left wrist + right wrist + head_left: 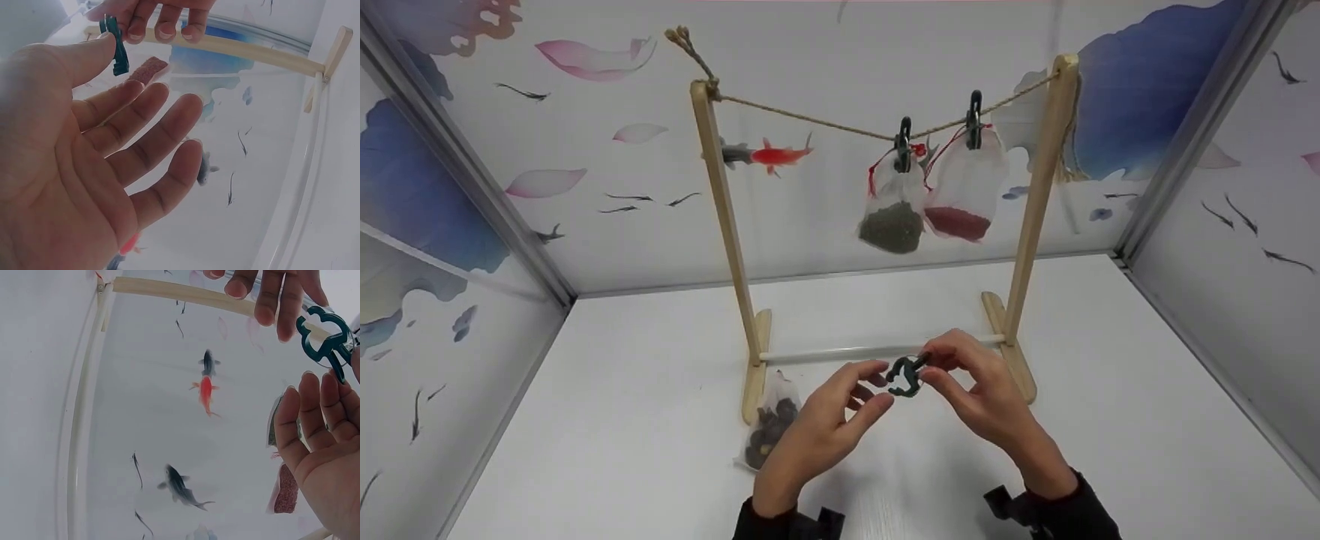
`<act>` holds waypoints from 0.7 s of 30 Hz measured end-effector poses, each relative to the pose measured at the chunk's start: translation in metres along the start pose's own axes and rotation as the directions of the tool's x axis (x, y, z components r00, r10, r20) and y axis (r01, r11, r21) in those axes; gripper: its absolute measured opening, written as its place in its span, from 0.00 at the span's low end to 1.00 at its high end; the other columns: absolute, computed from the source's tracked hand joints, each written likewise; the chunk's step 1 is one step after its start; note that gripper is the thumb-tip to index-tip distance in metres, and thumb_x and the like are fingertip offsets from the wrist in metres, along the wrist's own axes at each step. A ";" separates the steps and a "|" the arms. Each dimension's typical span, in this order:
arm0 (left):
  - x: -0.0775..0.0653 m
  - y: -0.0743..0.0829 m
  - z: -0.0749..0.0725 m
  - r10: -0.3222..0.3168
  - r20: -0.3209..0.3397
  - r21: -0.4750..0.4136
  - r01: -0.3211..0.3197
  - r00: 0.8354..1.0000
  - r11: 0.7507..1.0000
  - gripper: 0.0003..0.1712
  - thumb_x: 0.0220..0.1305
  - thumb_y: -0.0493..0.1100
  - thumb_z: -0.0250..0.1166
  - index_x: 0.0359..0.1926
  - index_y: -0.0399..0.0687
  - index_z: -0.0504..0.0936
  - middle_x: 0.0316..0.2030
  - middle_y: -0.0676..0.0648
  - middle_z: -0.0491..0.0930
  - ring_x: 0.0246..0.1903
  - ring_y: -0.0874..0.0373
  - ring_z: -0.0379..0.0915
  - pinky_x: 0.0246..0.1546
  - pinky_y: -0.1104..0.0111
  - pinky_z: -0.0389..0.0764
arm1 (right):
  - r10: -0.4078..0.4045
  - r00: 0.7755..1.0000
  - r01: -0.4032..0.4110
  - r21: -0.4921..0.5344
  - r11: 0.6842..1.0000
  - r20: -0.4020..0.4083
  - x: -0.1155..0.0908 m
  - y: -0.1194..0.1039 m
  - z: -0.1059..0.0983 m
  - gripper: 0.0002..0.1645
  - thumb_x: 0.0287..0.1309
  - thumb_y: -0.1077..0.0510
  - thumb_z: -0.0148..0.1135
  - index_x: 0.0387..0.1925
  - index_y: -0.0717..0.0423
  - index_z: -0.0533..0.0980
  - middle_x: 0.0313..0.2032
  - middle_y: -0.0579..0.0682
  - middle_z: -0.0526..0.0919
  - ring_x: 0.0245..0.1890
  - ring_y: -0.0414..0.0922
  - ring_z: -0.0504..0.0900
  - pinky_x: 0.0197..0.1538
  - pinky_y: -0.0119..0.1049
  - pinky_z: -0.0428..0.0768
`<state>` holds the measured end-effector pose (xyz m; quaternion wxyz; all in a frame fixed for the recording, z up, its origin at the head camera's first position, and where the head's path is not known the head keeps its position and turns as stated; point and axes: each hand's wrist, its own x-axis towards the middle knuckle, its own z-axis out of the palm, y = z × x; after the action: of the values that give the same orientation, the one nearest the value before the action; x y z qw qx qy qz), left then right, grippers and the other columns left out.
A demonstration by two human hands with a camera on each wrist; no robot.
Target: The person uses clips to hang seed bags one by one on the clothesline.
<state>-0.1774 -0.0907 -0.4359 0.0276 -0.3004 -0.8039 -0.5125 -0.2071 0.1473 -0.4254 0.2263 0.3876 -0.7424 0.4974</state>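
Note:
My right hand [990, 394] pinches a small dark green spring clip [325, 352] by its handle end between thumb and fingers. The clip's curved jaws face left, toward my other hand. Around that side, my left hand [829, 416] is held with thumb and fingers spread and relaxed, fingertips close to the jaws. In the left wrist view its palm [62, 169] shows bare, and the thumb overlaps the clip. Beside the left wrist a mesh drawstring bag [772, 431] with dark round pieces stands on the table, partly hidden by the hand.
Behind the hands is a wooden frame [723, 217] with a sagging rope [802, 118]. From it hang a bag of greenish grains [892, 225] and a bag of red grains [958, 223], each under a dark clip [974, 120]. A white rod [847, 353] joins the feet.

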 end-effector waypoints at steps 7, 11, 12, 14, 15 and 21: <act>-0.006 -0.003 -0.015 0.003 -0.118 0.042 0.002 0.993 0.999 0.24 0.77 0.50 0.58 0.67 0.43 0.72 0.53 0.50 0.79 0.48 0.59 0.79 0.49 0.63 0.81 | -0.047 0.997 0.047 0.005 0.999 -0.054 0.002 0.000 -0.002 0.15 0.56 0.69 0.72 0.45 0.59 0.79 0.38 0.48 0.83 0.36 0.41 0.82 0.42 0.27 0.81; -0.011 -0.007 -0.025 -0.022 -0.203 0.087 0.041 0.979 0.995 0.24 0.77 0.49 0.58 0.66 0.42 0.73 0.51 0.51 0.79 0.48 0.59 0.78 0.48 0.63 0.80 | -0.102 0.991 0.102 -0.013 0.995 -0.082 0.003 0.003 -0.001 0.17 0.51 0.73 0.73 0.42 0.63 0.79 0.36 0.51 0.83 0.34 0.41 0.82 0.41 0.26 0.80; -0.012 -0.009 -0.027 -0.036 -0.223 0.099 0.059 0.974 0.993 0.24 0.77 0.49 0.57 0.66 0.43 0.73 0.51 0.50 0.78 0.48 0.59 0.78 0.48 0.62 0.80 | -0.106 0.991 0.104 -0.017 0.994 -0.085 0.003 0.004 0.000 0.17 0.49 0.74 0.73 0.42 0.63 0.79 0.35 0.51 0.83 0.33 0.41 0.82 0.41 0.25 0.80; -0.015 -0.012 -0.032 -0.071 -0.265 0.126 0.107 0.962 0.986 0.24 0.78 0.50 0.57 0.66 0.43 0.73 0.51 0.50 0.78 0.48 0.58 0.77 0.47 0.61 0.79 | -0.115 0.989 0.113 -0.031 0.993 -0.088 0.003 0.005 0.000 0.18 0.47 0.76 0.73 0.41 0.63 0.79 0.34 0.51 0.83 0.33 0.41 0.82 0.41 0.25 0.80; -0.016 -0.014 -0.033 -0.090 -0.288 0.141 0.135 0.953 0.981 0.24 0.77 0.51 0.57 0.66 0.43 0.73 0.51 0.50 0.79 0.48 0.58 0.77 0.47 0.60 0.79 | -0.117 0.989 0.114 -0.036 0.993 -0.087 0.003 0.005 0.000 0.19 0.47 0.76 0.73 0.41 0.63 0.80 0.35 0.51 0.83 0.33 0.40 0.82 0.40 0.25 0.80; -0.022 -0.028 -0.039 -0.230 -0.413 0.220 0.342 0.881 0.914 0.25 0.76 0.51 0.60 0.64 0.39 0.75 0.52 0.43 0.80 0.49 0.49 0.79 0.47 0.52 0.80 | -0.108 0.991 0.106 -0.034 0.994 -0.076 0.003 0.005 -0.001 0.20 0.50 0.75 0.73 0.44 0.59 0.80 0.36 0.49 0.83 0.34 0.41 0.82 0.41 0.26 0.81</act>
<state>-0.1843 -0.1414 -0.4483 0.1487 -0.0655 -0.8846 -0.4371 -0.2127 0.1483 -0.4259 0.2870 0.4040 -0.7185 0.4881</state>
